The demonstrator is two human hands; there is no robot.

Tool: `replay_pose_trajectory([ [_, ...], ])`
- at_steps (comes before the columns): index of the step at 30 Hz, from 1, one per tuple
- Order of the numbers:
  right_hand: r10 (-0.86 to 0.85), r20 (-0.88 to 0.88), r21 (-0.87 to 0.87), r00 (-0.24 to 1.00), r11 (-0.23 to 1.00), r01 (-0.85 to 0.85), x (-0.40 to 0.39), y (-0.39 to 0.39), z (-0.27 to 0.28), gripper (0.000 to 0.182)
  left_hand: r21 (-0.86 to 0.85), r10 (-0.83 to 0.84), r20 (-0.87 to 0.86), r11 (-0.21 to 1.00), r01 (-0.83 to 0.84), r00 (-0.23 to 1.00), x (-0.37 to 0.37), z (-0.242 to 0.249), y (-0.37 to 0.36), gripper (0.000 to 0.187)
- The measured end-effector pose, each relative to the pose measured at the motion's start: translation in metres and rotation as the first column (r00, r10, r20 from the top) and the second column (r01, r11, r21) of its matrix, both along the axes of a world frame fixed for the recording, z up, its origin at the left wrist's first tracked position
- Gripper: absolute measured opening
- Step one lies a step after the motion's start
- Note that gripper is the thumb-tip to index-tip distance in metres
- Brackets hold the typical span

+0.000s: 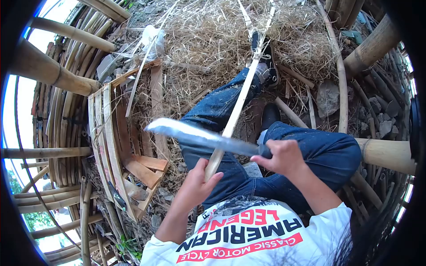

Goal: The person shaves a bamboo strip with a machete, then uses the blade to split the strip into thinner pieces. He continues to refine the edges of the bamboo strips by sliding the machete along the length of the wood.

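Note:
My left hand [199, 182] is closed round the near end of a long pale bamboo strip [242, 95]. The strip runs away from me over my legs and splits into thinner strands near my far shoe [266, 60]. In my right hand [282, 160] is the dark handle of a large knife [191, 132], gripped with the fingers wrapped round it. Its broad shiny blade points left and crosses over the strip just beyond my left hand, slightly blurred.
A wooden crate [106, 133] with loose boards stands to the left. Bamboo poles [71, 33] frame both sides. Pale shavings [204, 40] cover the ground ahead, with a white plastic bag [153, 40] among them. Stones [328, 98] and a thick bamboo pole [388, 155] lie at right.

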State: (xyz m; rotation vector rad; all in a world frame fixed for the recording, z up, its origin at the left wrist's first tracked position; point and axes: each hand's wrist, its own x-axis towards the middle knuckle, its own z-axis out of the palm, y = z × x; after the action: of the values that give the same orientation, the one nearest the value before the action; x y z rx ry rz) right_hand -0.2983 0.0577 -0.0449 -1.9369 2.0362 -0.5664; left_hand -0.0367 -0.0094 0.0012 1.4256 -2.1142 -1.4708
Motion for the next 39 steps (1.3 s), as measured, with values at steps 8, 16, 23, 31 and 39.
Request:
replay_pose_trajectory([
  [8,-0.062,0.003,0.033,0.998,0.998,0.062,-0.03,-0.008,-0.017,0.064,0.091,0.011,0.106,0.996,-0.021,0.994,0.003,0.014,-0.002,0.032],
  [16,-0.105,-0.008,0.052,0.994,0.993,0.105,-0.037,-0.003,-0.014,0.061,0.162,0.024,0.114,0.986,-0.042,0.993,0.004,0.018,-0.001,0.033],
  [23,0.014,-0.06,0.023,0.998,1.0,-0.013,-0.021,-0.008,0.001,0.067,0.16,0.001,0.154,0.987,-0.026,0.988,0.002,0.029,-0.002,0.034],
  [31,-0.005,-0.024,0.051,1.0,0.999,0.007,-0.011,-0.009,-0.002,0.068,0.125,0.024,0.067,0.992,-0.032,0.997,-0.008,0.01,0.001,0.035],
  [39,-0.113,-0.109,0.085,0.988,0.989,0.122,-0.052,-0.027,-0.015,0.068,0.169,0.017,0.123,0.985,-0.038,0.992,0.006,0.019,-0.002,0.035],
])
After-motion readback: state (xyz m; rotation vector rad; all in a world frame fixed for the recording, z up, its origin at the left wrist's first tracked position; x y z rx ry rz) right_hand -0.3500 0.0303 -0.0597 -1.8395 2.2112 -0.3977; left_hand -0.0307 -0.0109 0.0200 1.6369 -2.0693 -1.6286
